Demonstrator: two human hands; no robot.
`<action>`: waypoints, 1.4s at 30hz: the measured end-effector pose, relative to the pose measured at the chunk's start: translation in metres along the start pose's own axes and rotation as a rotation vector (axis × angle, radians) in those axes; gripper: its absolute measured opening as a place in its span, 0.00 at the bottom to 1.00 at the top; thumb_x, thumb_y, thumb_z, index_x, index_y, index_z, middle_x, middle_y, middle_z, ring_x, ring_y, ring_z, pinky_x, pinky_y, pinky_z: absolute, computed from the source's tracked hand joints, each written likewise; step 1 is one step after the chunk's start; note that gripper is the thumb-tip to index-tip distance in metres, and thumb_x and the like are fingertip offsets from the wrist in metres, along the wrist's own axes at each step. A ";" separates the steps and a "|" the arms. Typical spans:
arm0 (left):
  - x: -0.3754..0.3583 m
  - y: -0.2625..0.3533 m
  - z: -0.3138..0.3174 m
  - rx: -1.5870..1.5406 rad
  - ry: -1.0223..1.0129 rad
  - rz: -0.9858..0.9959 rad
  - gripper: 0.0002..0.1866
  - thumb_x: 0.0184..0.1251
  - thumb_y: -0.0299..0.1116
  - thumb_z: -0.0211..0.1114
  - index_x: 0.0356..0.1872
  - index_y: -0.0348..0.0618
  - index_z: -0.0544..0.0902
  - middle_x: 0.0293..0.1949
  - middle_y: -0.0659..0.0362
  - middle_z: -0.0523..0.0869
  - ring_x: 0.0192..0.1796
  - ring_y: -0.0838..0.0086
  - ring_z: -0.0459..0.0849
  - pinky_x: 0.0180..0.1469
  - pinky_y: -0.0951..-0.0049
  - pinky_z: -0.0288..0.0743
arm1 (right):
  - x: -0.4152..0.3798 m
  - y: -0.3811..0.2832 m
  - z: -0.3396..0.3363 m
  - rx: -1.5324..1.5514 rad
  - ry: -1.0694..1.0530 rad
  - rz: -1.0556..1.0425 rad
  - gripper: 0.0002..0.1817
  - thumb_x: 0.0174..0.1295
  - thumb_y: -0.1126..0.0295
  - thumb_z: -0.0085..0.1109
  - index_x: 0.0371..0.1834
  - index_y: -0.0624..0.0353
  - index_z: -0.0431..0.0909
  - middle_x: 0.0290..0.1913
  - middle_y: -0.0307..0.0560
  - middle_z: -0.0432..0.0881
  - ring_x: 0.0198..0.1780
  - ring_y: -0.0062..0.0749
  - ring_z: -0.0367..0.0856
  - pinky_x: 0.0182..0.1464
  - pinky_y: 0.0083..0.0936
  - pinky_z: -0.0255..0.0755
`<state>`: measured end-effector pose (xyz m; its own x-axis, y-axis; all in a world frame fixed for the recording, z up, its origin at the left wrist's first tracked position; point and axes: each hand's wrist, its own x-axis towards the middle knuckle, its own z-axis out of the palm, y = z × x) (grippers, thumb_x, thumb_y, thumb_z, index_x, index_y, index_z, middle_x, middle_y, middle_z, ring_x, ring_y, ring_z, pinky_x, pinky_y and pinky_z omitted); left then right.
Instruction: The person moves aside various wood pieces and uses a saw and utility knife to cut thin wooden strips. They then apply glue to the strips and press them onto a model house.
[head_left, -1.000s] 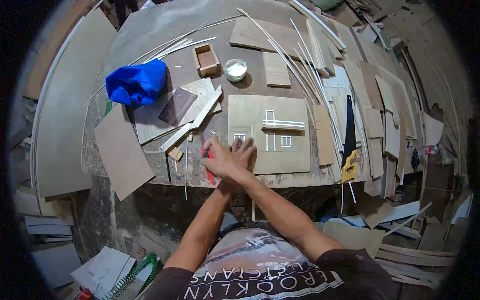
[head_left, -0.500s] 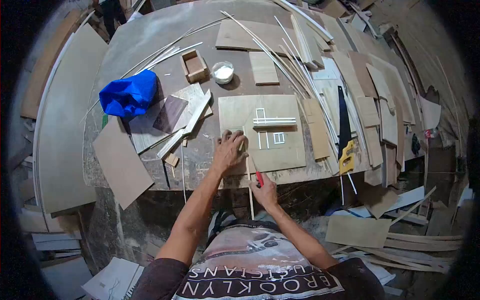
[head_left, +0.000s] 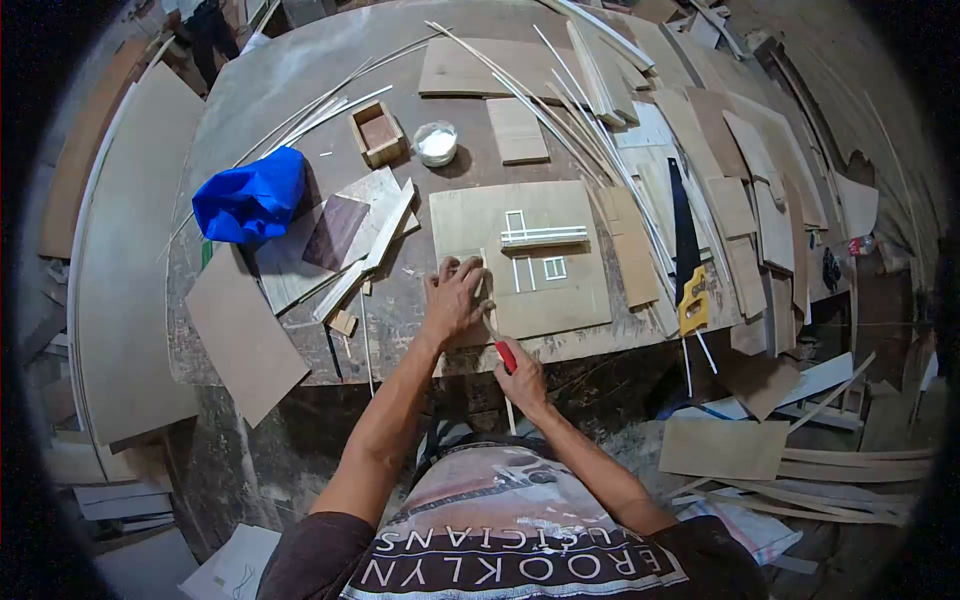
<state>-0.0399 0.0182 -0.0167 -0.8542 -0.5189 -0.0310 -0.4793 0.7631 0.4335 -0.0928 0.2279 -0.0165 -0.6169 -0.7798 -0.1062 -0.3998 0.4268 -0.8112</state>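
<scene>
My left hand (head_left: pixel 457 300) presses down with bent fingers at the left edge of a plywood board (head_left: pixel 560 312), pinning a thin wooden strip (head_left: pixel 511 417) that runs toward my body past the table edge. My right hand (head_left: pixel 524 380) is closed around a red-handled knife (head_left: pixel 507 357). Its blade lies at the strip, close to my left thumb. On the board are thin white strips (head_left: pixel 543 237) laid in a bundle, with small white frames (head_left: pixel 555 268) above and below them. Part of the strip is hidden under my left hand.
A blue bag (head_left: pixel 250 195), an open wooden box (head_left: pixel 357 129) and a cup of white paste (head_left: pixel 436 146) stand farther back. To the right lie a yellow-handled handsaw (head_left: pixel 692 305) and many wood offcuts. A brown panel (head_left: pixel 245 335) overhangs the table's front edge at left.
My right hand has shifted slightly left, and the knife's blade has swung left across the strip beside my left thumb. The whole view has shifted a little.
</scene>
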 end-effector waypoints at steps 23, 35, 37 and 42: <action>-0.001 0.000 0.001 -0.046 0.048 0.021 0.34 0.54 0.50 0.74 0.63 0.57 0.75 0.70 0.64 0.71 0.71 0.53 0.65 0.62 0.39 0.60 | -0.002 0.013 0.006 0.077 0.009 -0.062 0.27 0.56 0.71 0.64 0.62 0.62 0.77 0.50 0.64 0.84 0.50 0.59 0.85 0.52 0.43 0.79; -0.002 -0.002 0.003 -0.067 0.030 0.001 0.34 0.54 0.49 0.75 0.64 0.57 0.74 0.72 0.66 0.70 0.73 0.53 0.62 0.64 0.37 0.59 | 0.000 -0.001 0.000 0.020 -0.031 0.004 0.23 0.57 0.69 0.65 0.58 0.60 0.79 0.48 0.61 0.85 0.47 0.58 0.85 0.50 0.43 0.80; -0.002 -0.001 0.003 -0.049 0.036 -0.006 0.34 0.54 0.49 0.75 0.64 0.58 0.75 0.71 0.66 0.70 0.72 0.53 0.63 0.63 0.38 0.60 | -0.001 0.002 0.003 0.030 -0.001 -0.035 0.23 0.57 0.69 0.65 0.58 0.60 0.80 0.47 0.62 0.85 0.47 0.58 0.85 0.49 0.43 0.80; 0.000 0.002 -0.004 -0.041 -0.017 -0.026 0.34 0.55 0.49 0.74 0.64 0.58 0.74 0.71 0.66 0.71 0.73 0.52 0.62 0.64 0.37 0.60 | -0.001 0.008 0.007 0.039 0.057 -0.104 0.23 0.57 0.69 0.64 0.57 0.61 0.80 0.46 0.62 0.85 0.46 0.57 0.85 0.48 0.43 0.80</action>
<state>-0.0398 0.0185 -0.0118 -0.8449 -0.5318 -0.0578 -0.4932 0.7326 0.4692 -0.0906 0.2287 -0.0266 -0.6118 -0.7909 0.0118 -0.4378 0.3261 -0.8378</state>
